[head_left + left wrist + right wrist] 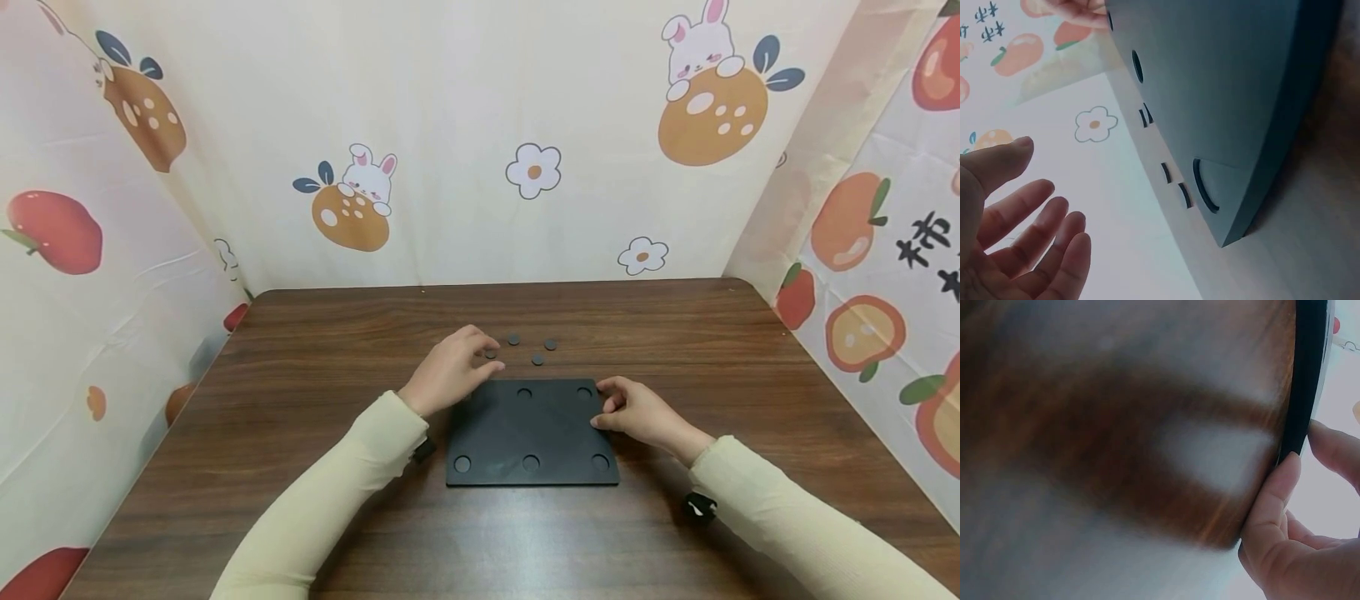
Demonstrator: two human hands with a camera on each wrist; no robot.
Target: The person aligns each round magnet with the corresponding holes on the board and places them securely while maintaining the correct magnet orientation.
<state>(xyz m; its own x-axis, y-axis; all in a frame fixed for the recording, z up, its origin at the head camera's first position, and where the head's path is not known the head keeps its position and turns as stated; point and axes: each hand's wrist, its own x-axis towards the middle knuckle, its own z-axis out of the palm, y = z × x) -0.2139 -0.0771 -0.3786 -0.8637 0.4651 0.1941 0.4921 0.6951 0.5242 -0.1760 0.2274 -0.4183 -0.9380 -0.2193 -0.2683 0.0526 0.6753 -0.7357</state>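
Note:
A flat black board (532,433) with several round recesses lies on the table. Behind it are several small dark discs (537,360). My left hand (452,372) hovers over the board's far left corner, thumb and fingers apart around the leftmost disc (491,355) in the head view. In the left wrist view nothing lies between the left fingers (1035,212). At the board's right edge, my right hand (637,408) grips the rim, thumb on top and index finger against the side, as the right wrist view shows at the edge (1307,381). The left hand covers the far left recess.
The brown wooden table (337,333) reaches back to a patterned curtain (465,217), with more curtain on both sides. Dark bands sit at both wrists, the right one (699,507) just above the tabletop.

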